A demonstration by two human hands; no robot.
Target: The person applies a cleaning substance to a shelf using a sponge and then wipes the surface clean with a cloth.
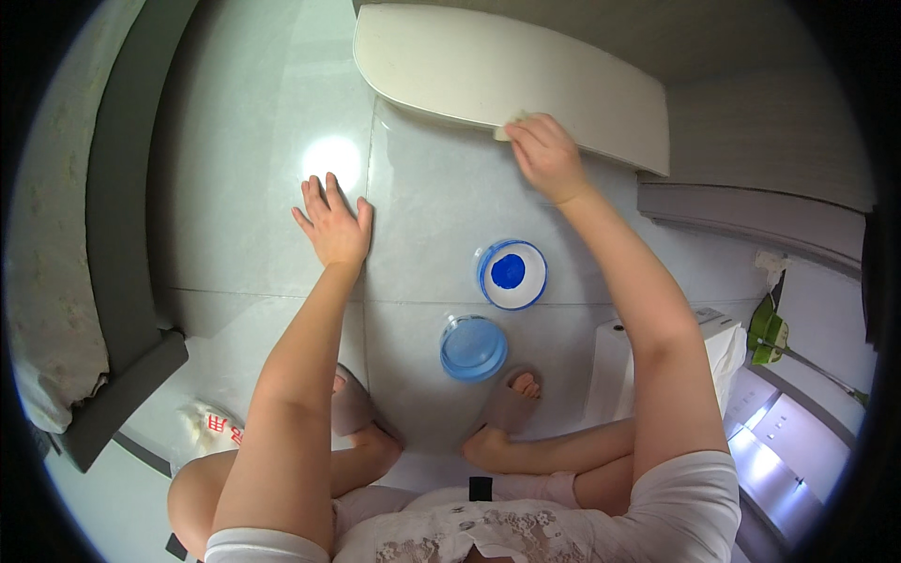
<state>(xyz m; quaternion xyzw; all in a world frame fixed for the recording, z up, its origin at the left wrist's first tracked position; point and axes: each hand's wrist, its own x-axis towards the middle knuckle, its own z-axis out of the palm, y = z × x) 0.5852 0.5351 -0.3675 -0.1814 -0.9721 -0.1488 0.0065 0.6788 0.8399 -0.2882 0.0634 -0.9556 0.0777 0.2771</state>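
Observation:
Palm down and fingers spread, my left hand point(338, 226) rests on the grey tiled floor point(267, 239) with nothing in it. My right hand point(547, 158) pinches a small pale piece point(502, 134), perhaps a sponge or folded cloth, against the front edge of a white panel with a curved edge point(486, 67). My fingers hide much of that piece. On the floor below the right hand stands a round white container with a blue rim point(538, 285) and a blue patch inside. Closer to my feet is a translucent blue round container point(473, 350); its contents are unclear.
A dark grey bed or sofa frame point(120, 169) with patterned fabric runs along the left. A white box point(611, 366) stands right, beside a green-headed long-handled tool point(767, 331). A plastic bag with red writing point(211, 426) lies by my left knee. My slippered feet flank the blue container.

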